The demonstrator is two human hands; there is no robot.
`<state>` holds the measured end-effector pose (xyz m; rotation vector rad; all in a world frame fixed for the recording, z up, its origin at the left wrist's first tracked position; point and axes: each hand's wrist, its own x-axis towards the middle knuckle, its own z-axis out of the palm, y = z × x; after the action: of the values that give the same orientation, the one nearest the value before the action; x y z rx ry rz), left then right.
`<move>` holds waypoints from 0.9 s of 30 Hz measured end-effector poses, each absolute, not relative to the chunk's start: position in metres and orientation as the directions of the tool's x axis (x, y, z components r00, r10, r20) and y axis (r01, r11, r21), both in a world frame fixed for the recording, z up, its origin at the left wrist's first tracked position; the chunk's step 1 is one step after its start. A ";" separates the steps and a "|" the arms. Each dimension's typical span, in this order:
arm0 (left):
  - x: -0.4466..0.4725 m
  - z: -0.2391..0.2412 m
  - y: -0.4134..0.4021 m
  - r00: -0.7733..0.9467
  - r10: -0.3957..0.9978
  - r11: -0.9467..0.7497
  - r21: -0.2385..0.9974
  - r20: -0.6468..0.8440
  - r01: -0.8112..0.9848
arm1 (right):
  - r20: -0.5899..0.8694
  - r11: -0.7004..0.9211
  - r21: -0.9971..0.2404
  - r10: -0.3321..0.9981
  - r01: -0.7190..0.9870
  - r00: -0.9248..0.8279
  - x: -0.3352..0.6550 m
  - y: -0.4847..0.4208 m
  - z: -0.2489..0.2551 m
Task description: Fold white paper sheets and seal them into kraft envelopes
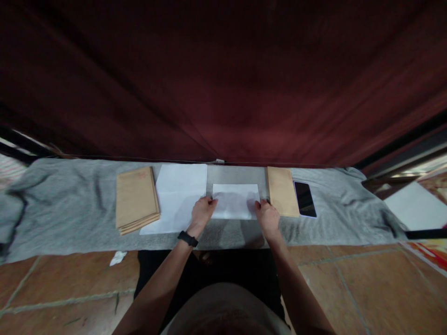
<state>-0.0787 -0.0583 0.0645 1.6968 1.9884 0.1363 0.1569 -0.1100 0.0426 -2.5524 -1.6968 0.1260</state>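
A white sheet of paper [234, 197], which looks folded, lies flat on the grey cloth in front of me. My left hand [202, 213] pinches its left edge between thumb and fingers, and a black watch is on that wrist. On the opposite edge, my right hand [267, 217] holds the sheet with curled fingers. Larger white sheets [181, 193] lie left of my left hand, partly under a stack of brown envelopes [137, 197]. Just beyond my right hand rests another brown envelope or small pile [283, 190].
A phone with a dark screen [305, 199] lies right of the right-hand envelope. Grey cloth [84, 200] covers the long narrow surface, with a dark red panel [223, 93] rising behind it. A crumpled white scrap [118, 257] is on the tiled floor [70, 279].
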 end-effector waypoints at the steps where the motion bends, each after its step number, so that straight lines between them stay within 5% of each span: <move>1: -0.079 0.064 -0.057 -0.089 0.944 0.217 0.395 -0.318 0.893 | -0.026 -0.385 -0.106 0.923 0.917 0.385 0.156 -0.109 0.043; 14: -0.072 0.063 -0.055 -0.165 0.944 0.263 0.348 -0.286 0.900 | -0.022 -0.373 -0.087 0.928 0.924 0.373 0.147 -0.086 0.044; 27: -0.079 0.056 -0.052 -0.093 0.948 0.223 0.425 -0.305 0.877 | -0.031 -0.393 -0.075 0.920 0.916 0.392 0.148 -0.076 0.042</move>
<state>-0.0785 -0.0521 0.0564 1.6750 1.9908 0.1808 0.1476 -0.0762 0.0423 -2.5823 -1.7043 0.1041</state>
